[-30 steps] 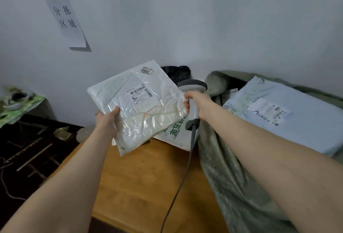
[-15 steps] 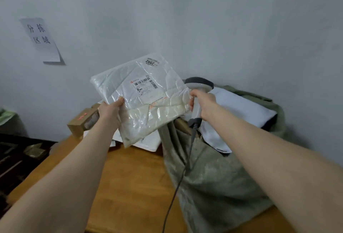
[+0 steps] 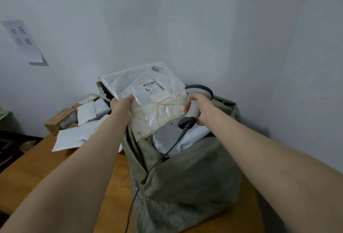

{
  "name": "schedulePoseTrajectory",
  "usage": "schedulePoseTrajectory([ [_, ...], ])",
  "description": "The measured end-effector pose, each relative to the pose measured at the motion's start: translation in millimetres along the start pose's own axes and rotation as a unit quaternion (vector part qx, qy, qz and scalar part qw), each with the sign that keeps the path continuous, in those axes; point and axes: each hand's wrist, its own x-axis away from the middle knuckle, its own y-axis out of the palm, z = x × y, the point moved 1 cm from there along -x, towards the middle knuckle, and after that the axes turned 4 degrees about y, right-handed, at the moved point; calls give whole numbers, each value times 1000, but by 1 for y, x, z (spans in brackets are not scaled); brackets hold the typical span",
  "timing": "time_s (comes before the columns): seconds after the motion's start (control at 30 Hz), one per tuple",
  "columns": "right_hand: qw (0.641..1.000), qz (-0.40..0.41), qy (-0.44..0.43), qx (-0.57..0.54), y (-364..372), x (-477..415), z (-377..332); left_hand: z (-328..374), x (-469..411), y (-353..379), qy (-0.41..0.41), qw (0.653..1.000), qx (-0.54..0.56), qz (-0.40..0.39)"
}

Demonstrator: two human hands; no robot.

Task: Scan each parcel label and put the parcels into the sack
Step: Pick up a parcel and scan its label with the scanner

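My left hand [image 3: 121,105] grips the near left edge of a flat white plastic parcel [image 3: 148,97], label side up, with its barcode label [image 3: 152,86] showing. The parcel hangs tilted over the open mouth of the grey-green sack [image 3: 185,175]. My right hand [image 3: 201,109] holds the handle of a grey barcode scanner [image 3: 197,99] at the parcel's right edge; its cable [image 3: 148,173] runs down across the sack. A white parcel [image 3: 187,136] lies inside the sack under the one I hold.
Several white mailers [image 3: 74,136] and brown cardboard boxes [image 3: 59,120] lie on the wooden table [image 3: 55,168] to the left of the sack. A grey wall [image 3: 204,28] stands close behind, with a paper notice [image 3: 24,41] taped at the left.
The view has swung right and down, bringing the sack under my hands. The parcel has moved from above the table to over the sack's mouth; both hands keep their hold.
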Motion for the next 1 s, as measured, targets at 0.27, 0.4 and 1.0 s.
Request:
schedulePoseTrajectory([
  [0.27,985,-128,116,-16,-7,4,0,16,0,-26,-19,997,-63,47],
  [0.4,997,-57,58,16,-16,5,-12,18,8,-27,-75,991,-114,-10],
  [1.0,933,170,-125,292,-31,-53,-45,-43,-8,96,-26,920,-350,-172],
])
